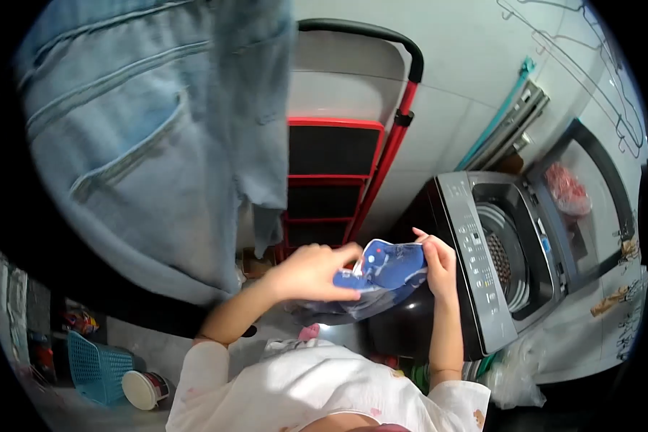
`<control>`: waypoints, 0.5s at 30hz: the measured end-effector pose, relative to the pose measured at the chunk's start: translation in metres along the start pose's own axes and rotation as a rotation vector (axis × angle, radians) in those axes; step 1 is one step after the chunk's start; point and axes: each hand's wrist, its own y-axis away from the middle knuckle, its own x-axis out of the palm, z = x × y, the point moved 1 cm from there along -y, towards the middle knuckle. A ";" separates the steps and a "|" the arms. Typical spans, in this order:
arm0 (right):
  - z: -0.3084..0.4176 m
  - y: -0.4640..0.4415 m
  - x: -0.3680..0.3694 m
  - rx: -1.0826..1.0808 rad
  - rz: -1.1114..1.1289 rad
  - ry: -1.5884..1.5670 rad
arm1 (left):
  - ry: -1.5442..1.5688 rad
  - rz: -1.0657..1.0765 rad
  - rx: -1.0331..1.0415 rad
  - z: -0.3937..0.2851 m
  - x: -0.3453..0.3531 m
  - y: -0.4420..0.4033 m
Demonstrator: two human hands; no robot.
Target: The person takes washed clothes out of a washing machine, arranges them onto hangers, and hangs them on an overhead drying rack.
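A blue patterned cloth item (394, 268) with a white edge is stretched between my two hands, its darker lower part hanging below them. My left hand (315, 273) is closed on its left side, thumb and fingers pinching near the white edge. On the right side, my right hand (440, 261) grips the upper corner between thumb and fingers. What the cloth item is exactly, I cannot tell. Just right of my right hand stands a top-loading washing machine (468, 245) with its lid (590, 209) raised.
Light blue jeans (137, 144) hang large at the upper left. Behind the cloth, a red and black step ladder (335, 151) leans on the wall. Wire hangers (579, 57) hang upper right. A teal basket (101, 367) and white tub (142, 389) stand lower left.
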 end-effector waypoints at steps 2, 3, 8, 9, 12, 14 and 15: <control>0.036 -0.004 0.011 -0.074 0.044 0.153 | 0.068 0.075 0.035 0.011 0.024 0.016; 0.054 -0.004 0.016 -0.073 0.123 0.215 | 0.288 -0.022 0.141 0.018 0.037 0.023; 0.101 0.007 0.032 0.173 0.388 0.539 | 0.319 -0.318 0.023 0.012 0.051 0.072; 0.096 0.012 0.037 -0.011 0.438 0.539 | 0.238 -0.277 -0.044 -0.016 0.034 0.087; 0.094 0.034 0.062 -0.247 0.606 0.704 | -0.298 -0.476 0.229 -0.040 0.031 0.113; 0.080 0.054 0.084 -0.206 0.616 0.788 | -0.712 -0.416 0.330 -0.051 0.026 0.128; 0.062 0.064 0.094 -0.221 0.561 0.778 | -0.889 -0.442 0.364 -0.057 0.026 0.131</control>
